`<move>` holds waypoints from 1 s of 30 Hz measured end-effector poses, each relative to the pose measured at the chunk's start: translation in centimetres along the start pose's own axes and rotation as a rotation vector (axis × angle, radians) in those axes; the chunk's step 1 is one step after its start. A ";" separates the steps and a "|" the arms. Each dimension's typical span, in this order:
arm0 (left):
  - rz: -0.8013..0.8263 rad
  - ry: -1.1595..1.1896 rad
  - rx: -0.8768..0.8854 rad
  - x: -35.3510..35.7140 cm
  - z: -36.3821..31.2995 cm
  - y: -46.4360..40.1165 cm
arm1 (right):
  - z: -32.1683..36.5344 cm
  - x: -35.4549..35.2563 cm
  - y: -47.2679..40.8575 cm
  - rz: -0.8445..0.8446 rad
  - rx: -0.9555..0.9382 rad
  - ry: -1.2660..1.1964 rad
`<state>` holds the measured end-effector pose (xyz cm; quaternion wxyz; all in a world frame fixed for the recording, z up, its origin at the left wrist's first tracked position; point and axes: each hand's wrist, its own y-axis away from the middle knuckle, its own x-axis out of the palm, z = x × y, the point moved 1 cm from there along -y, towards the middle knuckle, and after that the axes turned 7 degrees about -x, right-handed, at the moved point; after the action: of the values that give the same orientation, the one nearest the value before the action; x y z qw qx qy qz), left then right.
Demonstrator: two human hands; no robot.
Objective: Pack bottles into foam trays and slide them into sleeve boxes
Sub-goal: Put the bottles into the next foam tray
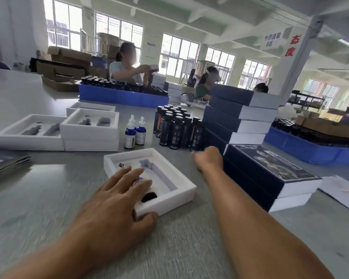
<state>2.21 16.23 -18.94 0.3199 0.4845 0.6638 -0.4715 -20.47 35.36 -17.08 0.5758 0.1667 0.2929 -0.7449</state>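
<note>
A white foam tray [184, 191] lies on the grey table in front of me. My left hand [117, 196] presses flat on a dark bottle [148, 197] lying in the tray's left slot; the right slot is empty. My right hand [209, 159] reaches past the tray toward a cluster of dark bottles [175, 129], its fingers curled; what they hold is hidden. Two blue dropper bottles [134, 132] stand just left of the cluster. Dark sleeve boxes [270, 174] are stacked at my right.
More white foam trays [89, 133] sit stacked at the left. Flat dark sleeves [2, 164] lie at the far left edge. Blue crates of bottles [121, 95] stand behind and at the right [310, 148]. Other people work across the table.
</note>
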 end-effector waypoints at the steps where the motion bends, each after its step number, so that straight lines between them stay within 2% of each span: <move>1: 0.004 0.003 0.012 -0.1 0.0 -0.1 | 0.2 0.4 -0.7 0.000 -0.005 0.011; 9: -0.018 0.000 0.088 0.7 0.4 -0.3 | 0.8 1.9 -3.8 -0.029 -0.046 0.017; 15: -0.003 0.016 0.085 1.0 0.4 -0.4 | 0.4 2.3 -4.4 -0.104 -0.021 0.045; 21: 0.022 0.002 0.073 0.5 -0.1 -0.3 | -0.2 1.4 -2.9 -0.094 -0.011 -0.002; 26: 0.026 -0.028 0.086 0.7 -0.1 -0.1 | 0.9 -0.9 0.8 0.011 -0.118 -0.037; 30: 0.037 -0.046 0.091 0.6 -0.3 0.1 | 4.1 -3.8 5.0 0.041 -0.335 -0.046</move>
<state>2.10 16.69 -19.38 0.3213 0.4997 0.6252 -0.5062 -14.29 34.86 -12.87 0.6170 0.0572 0.3964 -0.6774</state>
